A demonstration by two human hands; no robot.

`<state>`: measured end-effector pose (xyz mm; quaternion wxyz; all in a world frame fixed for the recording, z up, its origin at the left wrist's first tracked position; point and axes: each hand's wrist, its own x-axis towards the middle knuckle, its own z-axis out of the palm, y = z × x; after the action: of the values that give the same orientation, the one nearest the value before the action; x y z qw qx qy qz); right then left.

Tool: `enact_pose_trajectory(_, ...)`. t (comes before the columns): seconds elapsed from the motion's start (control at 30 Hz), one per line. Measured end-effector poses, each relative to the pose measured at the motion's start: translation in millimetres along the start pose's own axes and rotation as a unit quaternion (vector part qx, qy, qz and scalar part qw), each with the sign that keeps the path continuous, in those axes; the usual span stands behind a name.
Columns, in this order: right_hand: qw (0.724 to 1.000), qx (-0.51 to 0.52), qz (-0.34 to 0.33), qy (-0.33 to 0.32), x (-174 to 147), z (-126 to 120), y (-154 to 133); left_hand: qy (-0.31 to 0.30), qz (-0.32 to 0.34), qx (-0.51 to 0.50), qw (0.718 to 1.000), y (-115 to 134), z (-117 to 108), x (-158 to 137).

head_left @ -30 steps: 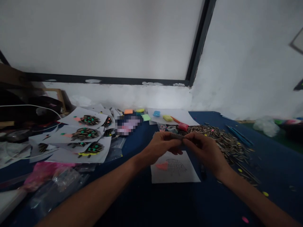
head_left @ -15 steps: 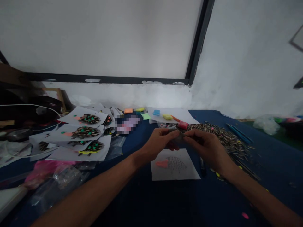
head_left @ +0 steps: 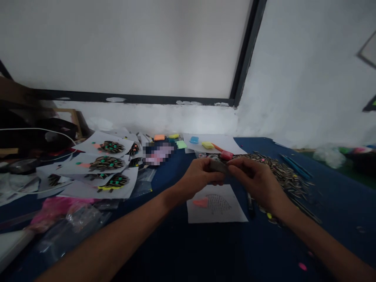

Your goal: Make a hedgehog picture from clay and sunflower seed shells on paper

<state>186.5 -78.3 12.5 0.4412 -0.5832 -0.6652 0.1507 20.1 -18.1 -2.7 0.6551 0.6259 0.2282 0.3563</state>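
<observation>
In front of me, above the blue table, my left hand [head_left: 202, 174] holds a grey lump of modelling clay [head_left: 217, 166] between thumb and fingers. My right hand [head_left: 255, 178] pinches the lump's right end with its fingertips, which partly hide it. Just below lies a white sheet [head_left: 196, 215] with a hedgehog drawing [head_left: 219, 203]; its body is dotted with short strokes and its snout is filled in pink. A pink clay block [head_left: 226, 155] sits right behind the hands. Beside the right hand spreads a pile of striped sunflower seeds [head_left: 282, 172].
Finished seed hedgehogs on paper [head_left: 105, 163] are stacked at left, near clear plastic bags [head_left: 73, 231]. Blue [head_left: 194, 140] and yellow [head_left: 207, 145] clay blocks lie on paper at the back. A dark pen [head_left: 250, 204] and blue tweezers-like tool [head_left: 296, 166] lie at right.
The left fingers have shifted slightly, and more of the grey clay shows between the hands. Both hands stay in nearly the same place over the sheet.
</observation>
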Motion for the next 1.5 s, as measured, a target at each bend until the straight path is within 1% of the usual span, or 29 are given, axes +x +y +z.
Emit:
enact_pose_trajectory(0.13, 0.999, 0.016, -0.006, -0.031, 0, 0, -1, -0.009, 0.004, 0.029, 1.000, -2, 1, 1)
enact_pose_trajectory(0.33, 1.000, -0.013, -0.005, -0.002, 0, 0, 1, -0.021, -0.013, 0.047, 0.999, 3, 1, -1)
enact_pose_trajectory(0.47, 1.000, 0.005, -0.005, -0.016, 1, 0, 3, -0.013, -0.016, 0.047, 0.999, 7, 1, -2)
enact_pose_trajectory(0.57, 0.999, 0.030, 0.002, -0.035, 1, 1, 4, -0.002, -0.026, 0.043, 0.999, 11, 4, -4)
enact_pose_trajectory(0.63, 0.999, 0.032, 0.006, -0.037, 1, 1, 5, 0.017, -0.030, 0.021, 0.999, 13, 6, -4)
enact_pose_trajectory(0.73, 0.999, 0.025, 0.004, -0.024, 1, 1, 3, 0.051, -0.024, -0.008, 0.998, 12, 7, -3)
enact_pose_trajectory(0.8, 1.000, 0.019, -0.004, 0.005, 1, 1, 2, 0.055, -0.015, 0.007, 0.998, 9, 6, -2)
enact_pose_trajectory(0.87, 0.999, 0.021, -0.016, 0.037, 1, 0, 1, 0.039, -0.006, 0.034, 0.999, 7, 5, -1)
enact_pose_trajectory(0.9, 0.998, 0.031, -0.022, 0.043, 1, 0, 1, 0.027, -0.002, 0.044, 0.999, 7, 4, -1)
enact_pose_trajectory(1.07, 0.997, 0.071, -0.031, 0.017, 0, 2, 5, -0.028, 0.006, 0.042, 0.999, 11, 8, -5)
enact_pose_trajectory(1.13, 0.997, 0.062, -0.030, 0.020, 0, 3, 6, -0.027, -0.003, 0.038, 0.999, 13, 10, -6)
enact_pose_trajectory(1.3, 0.998, 0.024, -0.063, 0.017, -1, 2, 7, 0.005, -0.035, 0.045, 0.998, 13, 9, -5)
enact_pose_trajectory(1.4, 0.996, -0.021, -0.080, 0.018, -1, 2, 6, 0.022, -0.023, 0.055, 0.998, 12, 7, -4)
enact_pose_trajectory(1.5, 0.990, -0.075, -0.117, 0.013, -1, 2, 6, 0.010, -0.007, 0.063, 0.998, 11, 4, -5)
